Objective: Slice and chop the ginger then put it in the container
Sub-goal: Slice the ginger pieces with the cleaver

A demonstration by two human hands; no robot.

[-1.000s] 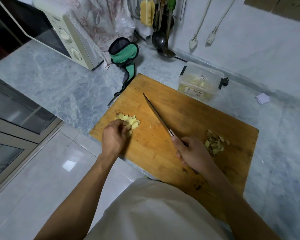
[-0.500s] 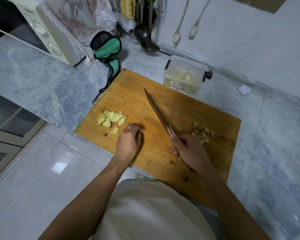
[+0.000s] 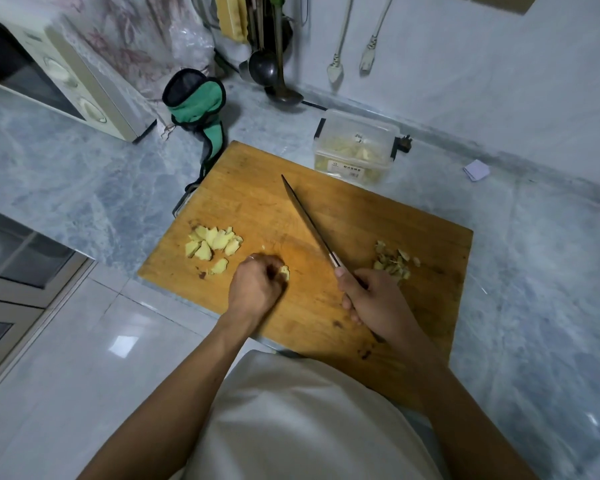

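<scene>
Ginger slices lie in a loose pile on the left of the wooden cutting board, light, stiff and probably damp, so best pinned flat under curled fingertips. The left hand pinches one small piece; the right hand grips the knife, its blade over the board. Peelings sit to the right. A lidded plastic container stands on the marble table just beyond the board.

Worn wooden board, clear plastic container
</scene>
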